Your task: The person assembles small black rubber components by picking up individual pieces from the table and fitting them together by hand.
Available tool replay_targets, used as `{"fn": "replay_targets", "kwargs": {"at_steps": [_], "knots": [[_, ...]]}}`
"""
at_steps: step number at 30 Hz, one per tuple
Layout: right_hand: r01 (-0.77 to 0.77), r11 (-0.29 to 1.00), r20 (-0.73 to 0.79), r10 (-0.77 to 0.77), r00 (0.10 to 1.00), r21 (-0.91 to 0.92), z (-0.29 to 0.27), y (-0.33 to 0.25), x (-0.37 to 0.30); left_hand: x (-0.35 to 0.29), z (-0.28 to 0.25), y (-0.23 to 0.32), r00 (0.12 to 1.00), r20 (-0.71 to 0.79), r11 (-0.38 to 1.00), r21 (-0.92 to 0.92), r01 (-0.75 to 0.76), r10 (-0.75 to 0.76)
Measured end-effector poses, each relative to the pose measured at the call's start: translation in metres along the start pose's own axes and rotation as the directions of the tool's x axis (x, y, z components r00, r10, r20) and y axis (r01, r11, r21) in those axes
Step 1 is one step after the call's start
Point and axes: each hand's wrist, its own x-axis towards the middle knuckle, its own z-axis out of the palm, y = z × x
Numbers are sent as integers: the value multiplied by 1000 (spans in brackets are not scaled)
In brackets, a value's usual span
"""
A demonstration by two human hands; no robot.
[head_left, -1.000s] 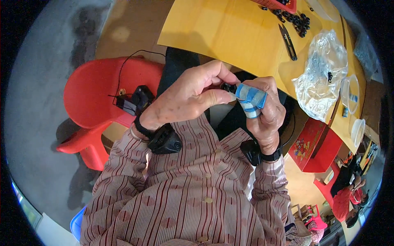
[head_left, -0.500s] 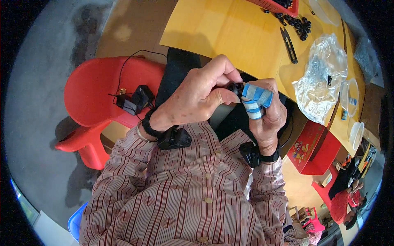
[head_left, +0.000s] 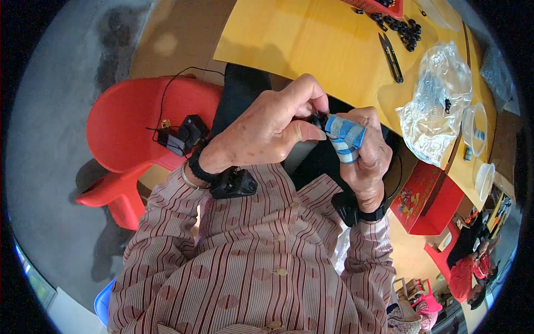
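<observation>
In front of my body, my left hand pinches a small black part between thumb and forefinger. My right hand meets it from the other side, its fingers closed around the same part. Blue-and-white tape wraps the right thumb and forefinger. Fingers cover most of the black part, so its exact shape cannot be made out. Black straps with small black devices sit on both wrists.
On the yellow table lie black thread snips, several small black pieces, a clear plastic bag and a red basket. A red box is at the right, a red chair with black devices at the left.
Both hands stay together on the black part. The taped fingers of my right hand have tilted and shifted slightly left, while its wrist has edged right.
</observation>
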Motion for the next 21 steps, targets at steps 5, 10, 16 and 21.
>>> {"fn": "replay_targets", "kwargs": {"at_steps": [5,10,16,21], "knots": [[44,999,52,-44,998,-14,-6,0,2,1,5,-3,1000,18,1000,2,-7,7],[65,998,77,-63,995,-24,-9,3,0,4,5,1,997,59,996,81,-43,39],[100,993,130,-91,987,-69,-17,1,1,10,1,9,981,196,982,188,-33,-4],[119,991,160,-107,981,-66,-20,-1,0,14,1,10,968,249,965,259,-49,-18]]}}
